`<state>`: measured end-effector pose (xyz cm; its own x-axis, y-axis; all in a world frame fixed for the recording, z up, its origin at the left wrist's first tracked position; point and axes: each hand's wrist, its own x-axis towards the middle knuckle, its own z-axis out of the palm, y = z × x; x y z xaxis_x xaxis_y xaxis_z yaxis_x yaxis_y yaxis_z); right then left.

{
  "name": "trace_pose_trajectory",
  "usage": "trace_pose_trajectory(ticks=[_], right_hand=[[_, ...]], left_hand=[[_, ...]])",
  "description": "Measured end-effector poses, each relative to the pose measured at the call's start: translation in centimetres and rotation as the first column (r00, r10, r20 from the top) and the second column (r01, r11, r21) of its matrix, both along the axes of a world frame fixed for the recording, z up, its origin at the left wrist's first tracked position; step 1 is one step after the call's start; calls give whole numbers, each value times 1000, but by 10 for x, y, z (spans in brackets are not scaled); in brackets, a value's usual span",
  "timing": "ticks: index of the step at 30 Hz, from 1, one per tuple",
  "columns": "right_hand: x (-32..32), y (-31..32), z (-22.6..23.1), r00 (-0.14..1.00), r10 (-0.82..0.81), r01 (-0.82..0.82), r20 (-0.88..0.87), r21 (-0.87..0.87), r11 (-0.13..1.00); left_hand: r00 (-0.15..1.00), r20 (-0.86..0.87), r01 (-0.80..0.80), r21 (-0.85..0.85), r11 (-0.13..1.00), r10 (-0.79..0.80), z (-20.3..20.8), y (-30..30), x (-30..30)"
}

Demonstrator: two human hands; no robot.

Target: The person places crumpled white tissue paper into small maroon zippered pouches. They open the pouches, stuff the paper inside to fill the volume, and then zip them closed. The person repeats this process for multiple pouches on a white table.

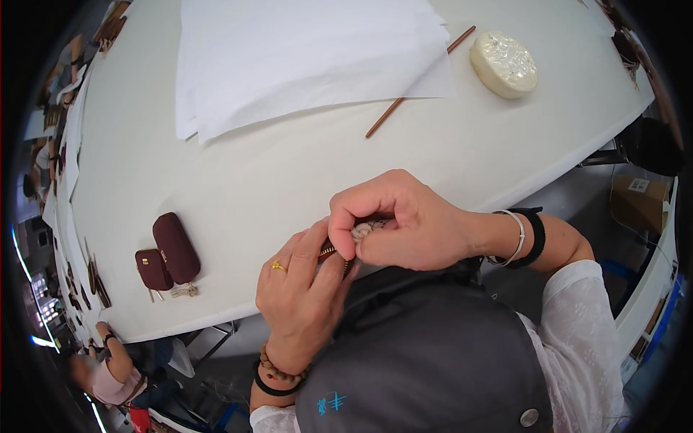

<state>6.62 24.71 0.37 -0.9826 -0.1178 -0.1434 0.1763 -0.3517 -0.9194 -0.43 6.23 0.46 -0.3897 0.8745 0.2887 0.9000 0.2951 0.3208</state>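
Note:
Just beyond the table's near edge, my left hand [302, 303] grips a small dark zippered item [327, 252], probably a pouch; a strip of gold-coloured zip teeth shows between the fingers. Over it my right hand [415, 224] is closed in a pinch, its thumb and forefinger near the zip. A cream knotted cord [364, 230] peeks out under its curled fingers. Most of the zippered item is hidden by both hands. To the left lie two burgundy zip pouches, a larger one [176, 247] and a smaller one [153, 270], side by side, with a cream cord end [185, 290] below them.
White paper sheets [303, 65] cover the far part of the white table [245, 195]. A thin brown stick [385, 117] lies partly under them. Right of it sits a cream round block [504, 63] in shiny wrap. A seated person [115, 375] is at the lower left, and a cardboard box [639, 206] stands at the right.

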Motion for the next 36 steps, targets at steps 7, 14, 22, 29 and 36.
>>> trace_pose_trajectory(ticks=[7, 14, 22, 29, 36], right_hand=[[8, 11, 4, 999, 25, -34, 28, 349, 937], [5, 16, 13, 993, 67, 3, -102, 567, 824], [-4, 9, 21, 991, 40, 58, -127, 683, 728], [-3, 13, 32, 999, -32, 30, -4, 506, 862], [-16, -3, 26, 953, 134, 162, -272, 832, 531]], left_hand=[[995, 80, 23, 415, 909, -62, -24, -21, -11], [994, -100, 65, 230, 971, -43, -23, -2, -10], [994, 14, 97, 388, 917, -111, -28, -5, -19], [979, 176, 15, 448, 894, -104, -40, -11, -15], [983, 93, 103, 441, 891, -159, -37, -3, -18]])
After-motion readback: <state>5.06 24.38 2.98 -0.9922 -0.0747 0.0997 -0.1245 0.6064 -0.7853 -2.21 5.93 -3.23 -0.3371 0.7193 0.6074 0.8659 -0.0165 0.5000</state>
